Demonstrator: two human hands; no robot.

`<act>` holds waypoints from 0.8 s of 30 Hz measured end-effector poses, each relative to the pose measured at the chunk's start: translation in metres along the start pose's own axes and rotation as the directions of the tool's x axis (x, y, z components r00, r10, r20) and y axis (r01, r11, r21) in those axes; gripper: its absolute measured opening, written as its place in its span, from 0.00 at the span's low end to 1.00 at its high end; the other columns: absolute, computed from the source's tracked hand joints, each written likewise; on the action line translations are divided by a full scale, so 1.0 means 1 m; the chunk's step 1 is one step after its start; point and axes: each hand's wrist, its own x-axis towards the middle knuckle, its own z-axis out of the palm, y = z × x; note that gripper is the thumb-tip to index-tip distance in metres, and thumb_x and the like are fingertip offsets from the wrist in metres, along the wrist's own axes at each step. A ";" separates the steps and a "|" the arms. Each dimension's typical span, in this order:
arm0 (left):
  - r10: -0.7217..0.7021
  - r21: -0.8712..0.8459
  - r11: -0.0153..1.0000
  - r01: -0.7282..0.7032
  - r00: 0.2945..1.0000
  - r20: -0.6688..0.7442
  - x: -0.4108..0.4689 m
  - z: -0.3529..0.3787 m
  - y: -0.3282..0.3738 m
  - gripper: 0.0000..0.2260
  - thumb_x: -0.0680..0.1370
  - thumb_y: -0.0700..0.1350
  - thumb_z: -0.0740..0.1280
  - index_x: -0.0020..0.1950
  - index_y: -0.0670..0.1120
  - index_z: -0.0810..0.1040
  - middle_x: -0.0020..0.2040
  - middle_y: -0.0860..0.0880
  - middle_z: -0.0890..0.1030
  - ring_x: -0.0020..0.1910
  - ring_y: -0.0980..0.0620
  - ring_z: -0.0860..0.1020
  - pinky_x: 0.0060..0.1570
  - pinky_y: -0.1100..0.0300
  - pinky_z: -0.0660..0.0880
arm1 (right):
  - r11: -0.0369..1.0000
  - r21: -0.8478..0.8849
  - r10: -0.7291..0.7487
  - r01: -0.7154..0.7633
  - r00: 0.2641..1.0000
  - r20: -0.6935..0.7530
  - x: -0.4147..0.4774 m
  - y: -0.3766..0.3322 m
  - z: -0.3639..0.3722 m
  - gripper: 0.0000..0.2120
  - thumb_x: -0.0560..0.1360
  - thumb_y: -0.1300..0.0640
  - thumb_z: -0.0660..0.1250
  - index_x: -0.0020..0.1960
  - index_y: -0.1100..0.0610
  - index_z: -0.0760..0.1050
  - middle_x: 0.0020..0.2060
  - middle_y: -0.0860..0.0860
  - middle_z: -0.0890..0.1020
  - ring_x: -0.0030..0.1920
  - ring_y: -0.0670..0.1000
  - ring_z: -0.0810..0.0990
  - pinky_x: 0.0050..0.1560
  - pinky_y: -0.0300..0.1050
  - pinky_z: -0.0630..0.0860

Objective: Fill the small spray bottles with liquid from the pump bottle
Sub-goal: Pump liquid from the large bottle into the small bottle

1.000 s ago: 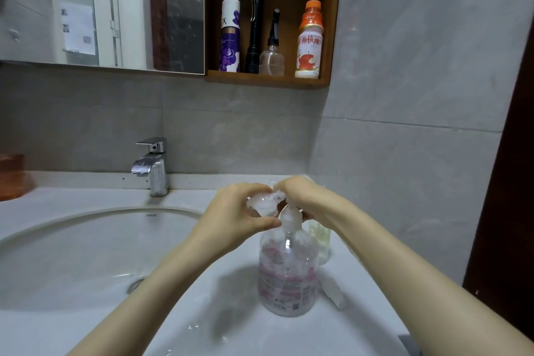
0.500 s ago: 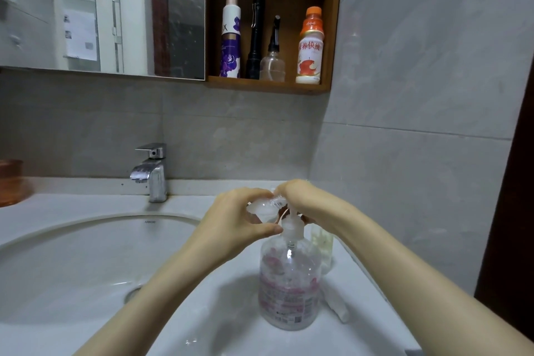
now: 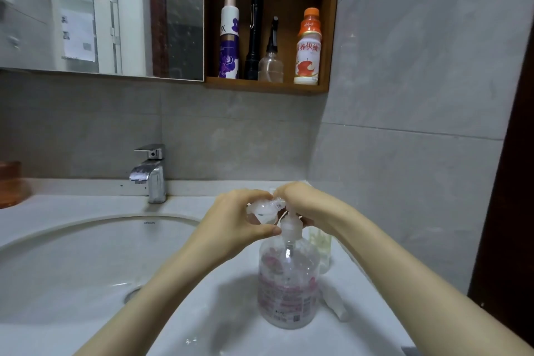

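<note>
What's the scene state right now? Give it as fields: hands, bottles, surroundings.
left hand: grips small clear bottle, tilted, mouth toward the pump nozzle
right hand: fingers curled over the pump head
pump bottle: clear, upright on the counter, right of the sink basin
yellowish small bottle: upright behind the pump bottle, near the wall
faucet: no stream visible
wooden shelf: four upright items

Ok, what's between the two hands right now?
Head view: a small spray bottle, gripped by the left hand, its neck toward the right hand, above the pump bottle.
</note>
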 end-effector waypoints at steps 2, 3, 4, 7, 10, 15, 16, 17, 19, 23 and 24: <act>0.012 0.005 1.000 -0.012 1.000 0.006 0.001 -0.002 0.003 0.23 0.65 0.47 0.78 0.59 0.50 0.80 0.48 0.57 0.81 0.35 0.62 0.78 0.42 0.64 0.74 | 0.999 -0.038 -0.001 0.002 0.999 0.039 0.000 -0.002 -0.001 0.09 0.77 0.64 0.56 0.40 0.57 0.71 0.34 0.51 0.75 0.43 0.54 0.71 0.46 0.45 0.68; 0.013 0.005 1.000 -0.013 1.000 0.002 0.001 -0.003 0.004 0.22 0.65 0.47 0.78 0.59 0.50 0.80 0.46 0.58 0.80 0.34 0.62 0.78 0.41 0.66 0.73 | 0.999 -0.033 -0.001 0.003 0.998 0.055 -0.002 -0.003 -0.002 0.10 0.77 0.64 0.56 0.39 0.57 0.71 0.33 0.51 0.75 0.44 0.54 0.71 0.47 0.45 0.67; 0.013 0.004 1.000 -0.013 1.000 -0.005 0.001 -0.004 0.005 0.22 0.65 0.47 0.78 0.58 0.50 0.80 0.44 0.60 0.79 0.34 0.62 0.78 0.41 0.67 0.73 | 0.999 -0.035 -0.008 0.010 0.998 0.055 -0.001 -0.004 -0.005 0.11 0.77 0.63 0.56 0.38 0.56 0.71 0.33 0.51 0.75 0.44 0.54 0.71 0.48 0.45 0.67; 0.016 0.010 1.000 -0.016 1.000 -0.015 0.001 -0.006 0.006 0.21 0.65 0.46 0.78 0.57 0.51 0.80 0.39 0.65 0.76 0.39 0.60 0.79 0.43 0.68 0.72 | 0.998 -0.063 -0.016 0.018 0.999 0.033 0.000 -0.008 -0.006 0.11 0.79 0.62 0.55 0.40 0.57 0.71 0.32 0.50 0.75 0.45 0.54 0.72 0.49 0.45 0.68; 0.024 0.013 1.000 -0.024 0.999 -0.022 0.001 -0.007 0.007 0.21 0.65 0.46 0.79 0.57 0.50 0.81 0.38 0.67 0.75 0.41 0.59 0.79 0.44 0.69 0.72 | 0.995 -0.100 -0.011 0.014 0.999 0.034 0.003 -0.008 -0.005 0.09 0.80 0.64 0.54 0.45 0.59 0.71 0.33 0.51 0.74 0.46 0.54 0.71 0.50 0.45 0.68; 0.030 -0.024 0.999 -0.031 0.999 -0.039 0.001 -0.004 0.003 0.21 0.65 0.45 0.79 0.57 0.50 0.81 0.40 0.64 0.77 0.42 0.58 0.79 0.46 0.68 0.72 | 0.989 0.129 -0.065 0.072 0.996 -0.054 0.015 0.005 0.001 0.12 0.79 0.63 0.56 0.38 0.56 0.71 0.35 0.51 0.73 0.42 0.55 0.73 0.52 0.51 0.72; 0.029 -0.031 0.999 -0.031 0.999 -0.038 0.001 -0.003 0.002 0.21 0.65 0.44 0.79 0.56 0.50 0.81 0.39 0.63 0.78 0.42 0.58 0.79 0.45 0.67 0.72 | 0.977 0.191 -0.080 0.095 0.993 -0.081 0.020 0.010 0.004 0.12 0.79 0.62 0.56 0.37 0.54 0.70 0.36 0.50 0.73 0.42 0.55 0.73 0.53 0.53 0.72; 0.027 -0.029 0.999 -0.028 0.999 -0.033 0.000 -0.002 0.000 0.20 0.65 0.44 0.79 0.56 0.50 0.81 0.40 0.62 0.79 0.42 0.57 0.79 0.44 0.66 0.73 | 0.972 0.216 -0.072 0.091 0.993 -0.095 0.021 0.012 0.006 0.12 0.79 0.62 0.56 0.37 0.53 0.70 0.36 0.50 0.73 0.42 0.54 0.73 0.53 0.53 0.72; 0.013 -0.037 0.999 -0.014 1.000 -0.029 -0.002 0.001 -0.002 0.20 0.64 0.44 0.79 0.55 0.51 0.81 0.40 0.60 0.80 0.41 0.57 0.79 0.43 0.65 0.73 | 0.966 0.242 -0.067 0.086 0.994 -0.086 0.024 0.016 0.010 0.12 0.78 0.62 0.56 0.37 0.53 0.70 0.36 0.49 0.73 0.40 0.52 0.72 0.53 0.52 0.72; -0.002 -0.045 0.999 0.001 1.000 -0.022 -0.004 0.004 -0.004 0.21 0.63 0.47 0.79 0.55 0.51 0.81 0.44 0.50 0.84 0.44 0.53 0.81 0.47 0.60 0.75 | 0.966 0.242 -0.063 0.086 0.993 -0.099 0.023 0.018 0.011 0.13 0.78 0.62 0.56 0.37 0.53 0.69 0.36 0.49 0.72 0.36 0.48 0.71 0.47 0.48 0.71; -0.005 -0.041 0.999 0.004 1.000 -0.020 -0.003 0.003 -0.003 0.22 0.63 0.48 0.79 0.55 0.50 0.81 0.44 0.50 0.84 0.44 0.53 0.81 0.47 0.60 0.74 | 0.968 0.238 -0.053 0.076 0.993 -0.103 0.022 0.018 0.011 0.13 0.78 0.62 0.56 0.37 0.52 0.69 0.36 0.48 0.72 0.35 0.47 0.70 0.44 0.46 0.71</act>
